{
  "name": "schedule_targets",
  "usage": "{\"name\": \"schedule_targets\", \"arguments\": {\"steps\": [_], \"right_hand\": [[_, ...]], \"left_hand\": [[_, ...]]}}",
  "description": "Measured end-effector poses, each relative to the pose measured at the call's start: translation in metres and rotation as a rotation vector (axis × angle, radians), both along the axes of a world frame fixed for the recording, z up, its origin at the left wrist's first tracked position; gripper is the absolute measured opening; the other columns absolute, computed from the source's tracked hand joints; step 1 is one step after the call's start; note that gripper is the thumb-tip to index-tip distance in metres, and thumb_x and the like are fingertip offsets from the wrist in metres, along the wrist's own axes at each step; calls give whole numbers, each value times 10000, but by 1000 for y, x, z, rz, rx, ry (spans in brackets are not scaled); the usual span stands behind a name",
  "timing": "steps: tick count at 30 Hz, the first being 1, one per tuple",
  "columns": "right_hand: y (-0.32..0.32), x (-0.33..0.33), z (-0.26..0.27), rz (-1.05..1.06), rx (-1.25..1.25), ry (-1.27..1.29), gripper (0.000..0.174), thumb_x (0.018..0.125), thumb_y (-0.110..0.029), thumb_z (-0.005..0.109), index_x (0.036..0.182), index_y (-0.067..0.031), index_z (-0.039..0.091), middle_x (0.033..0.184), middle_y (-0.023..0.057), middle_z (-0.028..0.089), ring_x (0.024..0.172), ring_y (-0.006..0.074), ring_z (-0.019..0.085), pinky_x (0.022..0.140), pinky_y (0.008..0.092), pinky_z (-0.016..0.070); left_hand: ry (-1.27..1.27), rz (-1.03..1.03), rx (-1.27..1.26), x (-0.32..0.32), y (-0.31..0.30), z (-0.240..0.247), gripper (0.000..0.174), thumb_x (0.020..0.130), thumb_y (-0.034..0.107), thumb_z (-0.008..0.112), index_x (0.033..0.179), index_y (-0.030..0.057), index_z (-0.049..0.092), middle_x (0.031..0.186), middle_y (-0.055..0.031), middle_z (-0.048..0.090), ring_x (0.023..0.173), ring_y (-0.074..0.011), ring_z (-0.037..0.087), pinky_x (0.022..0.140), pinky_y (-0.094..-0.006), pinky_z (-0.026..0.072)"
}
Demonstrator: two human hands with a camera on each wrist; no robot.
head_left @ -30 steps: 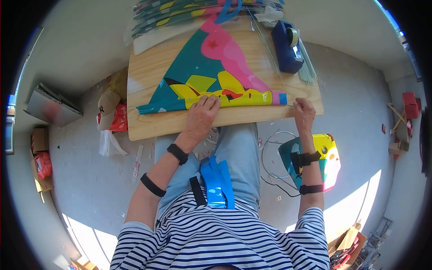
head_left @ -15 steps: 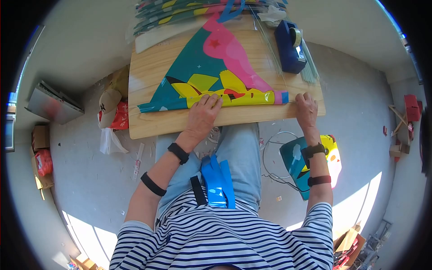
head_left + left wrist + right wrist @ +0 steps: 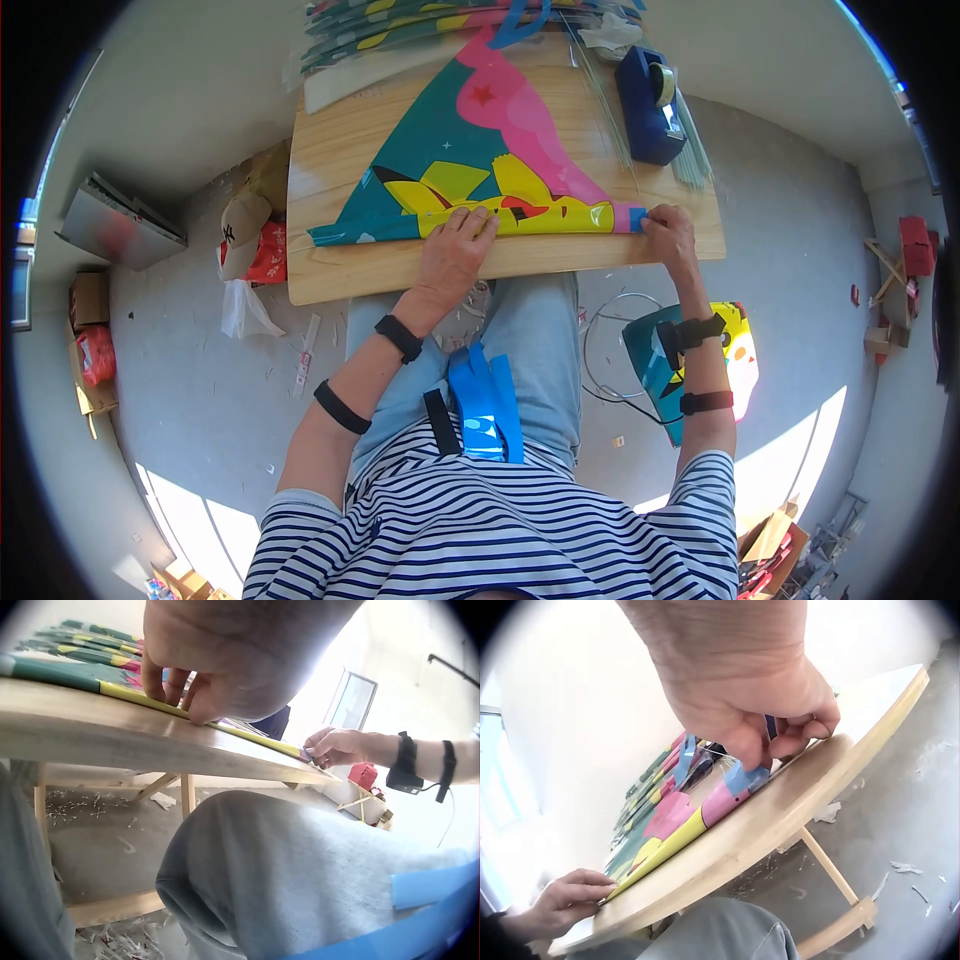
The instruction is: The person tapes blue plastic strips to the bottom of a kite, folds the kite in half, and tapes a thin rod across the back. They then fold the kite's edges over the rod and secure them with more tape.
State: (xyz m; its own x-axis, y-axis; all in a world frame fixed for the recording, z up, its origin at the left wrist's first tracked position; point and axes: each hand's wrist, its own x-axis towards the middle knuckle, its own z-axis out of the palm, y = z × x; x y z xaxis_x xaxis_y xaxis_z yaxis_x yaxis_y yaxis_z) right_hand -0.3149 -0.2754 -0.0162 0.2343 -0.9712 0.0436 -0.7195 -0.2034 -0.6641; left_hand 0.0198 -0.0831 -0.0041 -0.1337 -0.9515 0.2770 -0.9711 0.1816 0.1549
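A printed triangular sheet (image 3: 425, 125), green, pink and yellow, lies on the wooden table with its near edge folded into a narrow band (image 3: 560, 218). Fingertips of my left hand (image 3: 455, 262) press on the yellow part of that band, left of its middle. At the band's right end, my right hand (image 3: 672, 238) pinches the blue tip (image 3: 637, 220). The right wrist view has the thumb of the right hand (image 3: 754, 690) against the blue end (image 3: 742, 778), other fingers curled beside it; the exact grip is partly hidden.
A blue tape dispenser (image 3: 648, 120) stands at the back right beside thin pale sticks (image 3: 690, 160). Similar printed sheets (image 3: 400, 30) are stacked at the back. Blue strips (image 3: 485, 405) lie on the lap, and a colourful printed piece (image 3: 740, 355) is below the table's right side.
My right hand moved from just right of the band's end left onto the blue tip. My left hand has stayed in place on the band.
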Motion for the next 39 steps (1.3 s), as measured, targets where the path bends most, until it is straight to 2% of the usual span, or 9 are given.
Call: {"name": "schedule_targets", "arguments": {"steps": [7, 10, 14, 17, 19, 22, 26, 32, 39], "right_hand": [[2, 10, 29, -167, 369, 58, 268, 800, -222, 712, 913, 15, 763, 835, 161, 750, 809, 285, 727, 751, 373, 557], [0, 9, 17, -188, 357, 128, 289, 790, -262, 713, 902, -3, 775, 859, 175, 756, 860, 298, 738, 791, 383, 562], [1, 10, 17, -179, 237, 146, 280, 784, -268, 711, 879, -14, 781, 891, 191, 758, 894, 326, 738, 821, 406, 564], [-3, 5, 11, -161, 195, 232, 273, 790, -244, 729, 879, 12, 766, 752, 138, 721, 713, 245, 693, 661, 368, 532], [7, 16, 29, -295, 174, 421, 232, 821, -200, 685, 986, -57, 764, 1047, 222, 733, 999, 381, 712, 858, 466, 556], [29, 27, 38, -208, -112, 366, 230, 868, -170, 679, 1073, -76, 726, 1160, 185, 709, 1102, 372, 678, 941, 461, 529], [84, 62, 35, 210, -491, 481, 597, 905, -296, 699, 1420, -35, 544, 1459, 167, 543, 1427, 349, 440, 1203, 527, 282], [88, 55, -8, 199, -421, 623, 819, 1004, -541, 518, 1595, -11, 314, 1664, 186, 297, 1576, 330, 196, 1263, 555, 70], [88, 57, -5, 209, -427, 603, 780, 1036, -533, 476, 1584, 1, 327, 1659, 200, 303, 1565, 350, 223, 1254, 575, 83]], "left_hand": [[3, 1, 10, 0, 1, 0, 650, 706, 52, 751, 1343, 57, 620, 1384, -109, 585, 1285, -311, 543, 997, -423, 516], [-2, -7, -47, -1, 1, 3, 434, 847, 42, 628, 1280, 29, 652, 1324, -115, 622, 1261, -303, 565, 938, -421, 533], [-9, -4, -39, -2, 1, 4, 429, 851, 42, 628, 1279, 28, 657, 1324, -116, 622, 1263, -306, 564, 940, -422, 533], [4, -2, -33, -1, 1, 4, 425, 854, 42, 627, 1277, 28, 659, 1323, -116, 622, 1265, -309, 562, 948, -425, 530], [2, -2, -34, -1, 1, 3, 433, 856, 42, 624, 1288, 30, 654, 1326, -116, 621, 1265, -310, 562, 955, -426, 527], [-16, -1, -31, -1, 1, 3, 435, 860, 44, 621, 1294, 31, 651, 1333, -117, 621, 1261, -310, 567, 959, -427, 525], [13, 1, -11, -1, 0, 0, 591, 749, 16, 694, 1335, 47, 626, 1379, -111, 584, 1282, -321, 539, 1001, -421, 512], [6, 35, -43, -4, 2, -5, 559, 773, -3, 657, 1330, 46, 639, 1382, -135, 572, 1291, -330, 537, 1009, -427, 505], [19, 40, -69, -4, 4, -8, 457, 861, 53, 599, 1316, 32, 639, 1326, -142, 602, 1278, -326, 554, 990, -431, 502]]}}
